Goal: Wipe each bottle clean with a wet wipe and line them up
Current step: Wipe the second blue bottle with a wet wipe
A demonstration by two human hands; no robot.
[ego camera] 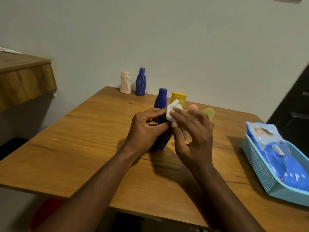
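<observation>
My left hand (147, 129) grips a dark blue bottle (161, 141) that stands slightly tilted at the middle of the wooden table (75, 148). My right hand (194, 136) pinches a folded white wet wipe (171, 112) against the bottle's shoulder, just under its cap. Right behind my hands are a yellow bottle (178, 97), a pinkish bottle top (192, 107) and a pale yellow bottle (209, 113), all partly hidden. At the table's far edge by the wall, a white bottle (125, 82) and another blue bottle (140, 82) stand upright side by side.
A light blue basket (260, 171) at the table's right edge holds a blue pack of wet wipes (284, 158). A wooden shelf (25, 77) juts out on the left. Dark furniture (294, 101) stands at the far right.
</observation>
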